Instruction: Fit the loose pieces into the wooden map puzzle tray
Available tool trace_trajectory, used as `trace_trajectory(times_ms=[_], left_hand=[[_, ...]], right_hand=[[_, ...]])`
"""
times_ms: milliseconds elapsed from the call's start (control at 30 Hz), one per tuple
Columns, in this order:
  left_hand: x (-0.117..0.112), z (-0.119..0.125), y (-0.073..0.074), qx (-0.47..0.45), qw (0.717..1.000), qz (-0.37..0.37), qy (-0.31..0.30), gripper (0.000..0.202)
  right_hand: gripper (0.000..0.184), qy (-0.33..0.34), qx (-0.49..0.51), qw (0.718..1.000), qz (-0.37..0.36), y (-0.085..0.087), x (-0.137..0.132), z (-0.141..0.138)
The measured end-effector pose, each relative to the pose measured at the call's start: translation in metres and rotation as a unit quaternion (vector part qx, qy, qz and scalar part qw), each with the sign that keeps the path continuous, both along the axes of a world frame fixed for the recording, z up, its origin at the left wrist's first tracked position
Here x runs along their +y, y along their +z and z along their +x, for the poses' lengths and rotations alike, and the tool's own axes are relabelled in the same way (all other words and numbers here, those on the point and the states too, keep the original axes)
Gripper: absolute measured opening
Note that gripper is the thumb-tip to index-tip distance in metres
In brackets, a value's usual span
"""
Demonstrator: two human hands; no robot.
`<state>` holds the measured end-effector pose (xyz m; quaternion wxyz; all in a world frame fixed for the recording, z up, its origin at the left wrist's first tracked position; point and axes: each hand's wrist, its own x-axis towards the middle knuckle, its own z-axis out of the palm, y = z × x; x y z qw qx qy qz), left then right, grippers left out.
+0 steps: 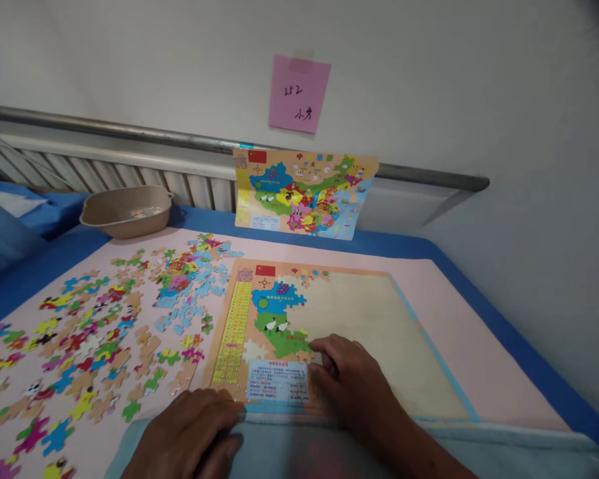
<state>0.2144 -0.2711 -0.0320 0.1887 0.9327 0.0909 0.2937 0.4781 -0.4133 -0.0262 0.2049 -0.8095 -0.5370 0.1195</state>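
Observation:
A partly assembled jigsaw puzzle (279, 342) of a cartoon map lies in its tray (369, 332), filled on the left and bare on the right. My right hand (352, 382) is over the puzzle's ragged right edge. Its index finger and thumb close around a small jigsaw piece (309, 357) beside the green area; the fingers partly cover it. At the tray's lower left corner rests my left hand (187, 432), fingers loosely bent, thumb apart, holding nothing visible. Many loose jigsaw pieces (94, 322) spread to the left of the tray.
A printed reference map (304, 193) hangs from a metal rail (180, 138) behind the table. A beige basket (130, 226) with a few pieces in it stands back left. Above the rail, a pink note (299, 93) is taped to the wall. Light-blue cloth (459, 439) borders the near edge.

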Motion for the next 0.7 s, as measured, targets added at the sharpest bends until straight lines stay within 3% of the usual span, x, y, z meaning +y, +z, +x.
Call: trace_trajectory(times_ms=[567, 700], left_hand=[[0.0008, 0.0012, -0.0004, 0.002, 1.0, 0.018, 0.003, 0.017], [-0.0001, 0.0003, 0.0074, 0.012, 1.0, -0.016, -0.002, 0.014]], right_hand=[[0.024, 0.003, 0.005, 0.999, 0.037, -0.0002, -0.003, 0.002], [0.018, 0.001, -0.003, 0.998, 0.067, 0.0002, -0.005, 0.0041]])
